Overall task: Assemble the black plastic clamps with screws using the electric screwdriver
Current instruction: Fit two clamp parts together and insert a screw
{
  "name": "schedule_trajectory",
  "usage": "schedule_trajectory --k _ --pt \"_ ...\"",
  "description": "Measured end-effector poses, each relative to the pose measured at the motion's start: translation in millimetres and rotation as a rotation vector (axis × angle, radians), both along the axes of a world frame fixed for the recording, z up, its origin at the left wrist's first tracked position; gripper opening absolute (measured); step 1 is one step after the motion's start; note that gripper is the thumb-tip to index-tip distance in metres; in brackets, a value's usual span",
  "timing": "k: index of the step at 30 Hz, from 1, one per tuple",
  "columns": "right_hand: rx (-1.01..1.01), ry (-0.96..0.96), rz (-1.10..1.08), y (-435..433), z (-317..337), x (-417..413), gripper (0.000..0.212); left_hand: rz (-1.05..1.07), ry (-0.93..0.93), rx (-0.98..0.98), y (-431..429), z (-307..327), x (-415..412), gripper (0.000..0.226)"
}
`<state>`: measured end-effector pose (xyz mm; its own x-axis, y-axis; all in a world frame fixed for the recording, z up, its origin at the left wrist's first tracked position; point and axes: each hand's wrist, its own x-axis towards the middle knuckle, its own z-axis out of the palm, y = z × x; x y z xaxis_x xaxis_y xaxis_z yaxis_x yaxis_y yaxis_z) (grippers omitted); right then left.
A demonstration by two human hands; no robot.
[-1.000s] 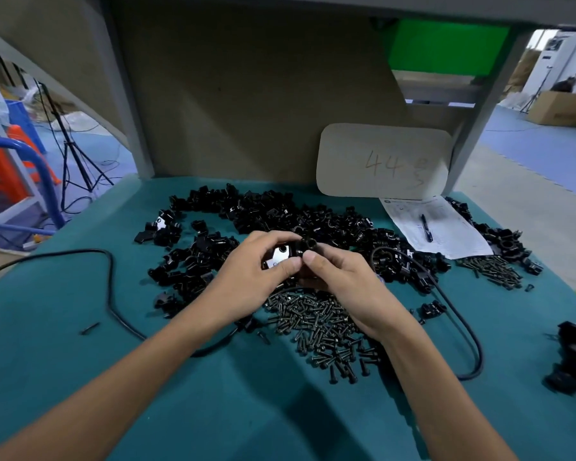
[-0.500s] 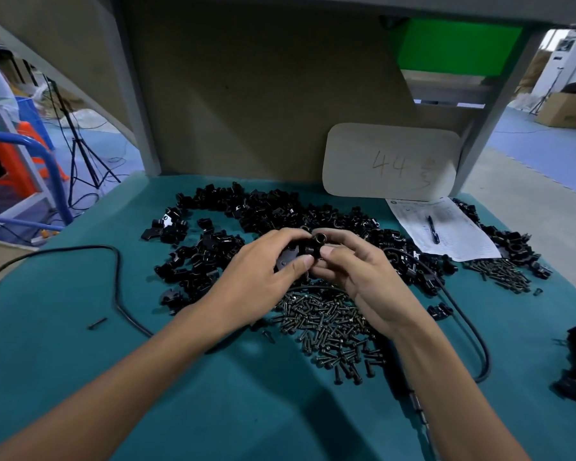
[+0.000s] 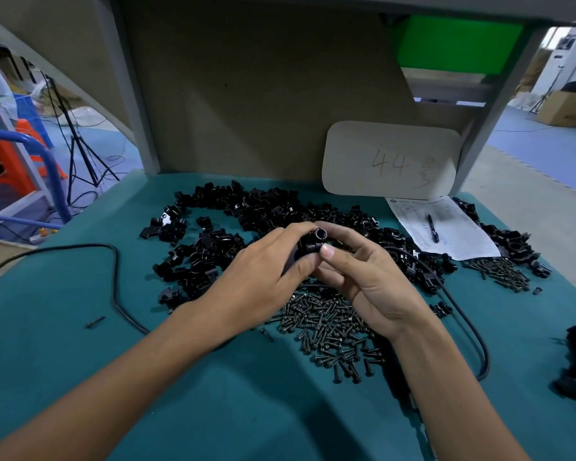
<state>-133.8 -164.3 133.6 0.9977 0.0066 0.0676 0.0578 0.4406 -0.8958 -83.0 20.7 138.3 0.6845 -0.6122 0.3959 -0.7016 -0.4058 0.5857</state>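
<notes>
Clamp: we hold one small black plastic clamp with a round bore (image 3: 316, 241) between both hands, raised above the teal table mat (image 3: 80, 377).
Left hand: our left hand (image 3: 263, 271) curls round the clamp's body, thumb pressed on its near side, gripping it.
Right hand: our right hand (image 3: 363, 277) pinches the same clamp, thumb tip on its front.
Handling: we judge it light, stiff and smooth, so apt to twist. It is best held by the flat outer faces, leaving the screw hole clear.
Screws: the heap of small dark metal screws (image 3: 323, 324) lies just below our hands. They look likely to roll.
Spare parts: the pile of loose black clamp pieces (image 3: 273, 211) spreads behind.
Screwdriver: we cannot make it out for certain.
</notes>
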Motion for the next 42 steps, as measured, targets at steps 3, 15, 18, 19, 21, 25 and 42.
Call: schedule_trajectory --k 3,15,18,19,21,25,42 --pt "0.013 0.015 0.008 -1.1 2.9 -1.6 0.047 -0.002 -0.003 0.039 0.3 1.2 -1.2 0.046" --pt "0.073 0.074 0.026 0.4 1.6 -6.1 0.045 -0.075 0.07 0.075 -0.6 2.1 0.7 0.044" --pt "0.086 0.08 0.041 0.0 0.5 -6.4 0.045 -0.1 0.107 0.086 0.7 1.8 1.4 0.045" --pt "0.085 0.08 0.044 0.0 0.5 -6.3 0.047 -0.107 0.11 0.089 1.2 2.0 1.5 0.045" --pt "0.075 0.081 0.043 0.7 1.4 -5.8 0.053 -0.113 0.1 0.082 1.6 2.9 1.1 0.045" --pt "0.081 0.087 0.036 1.3 3.3 -4.9 0.057 -0.098 0.095 0.074 0.7 4.2 1.3 0.043" --pt "0.084 0.116 -0.022 6.1 4.3 -7.3 0.055 -0.086 0.074 0.092 1.4 -0.4 3.2 0.039"
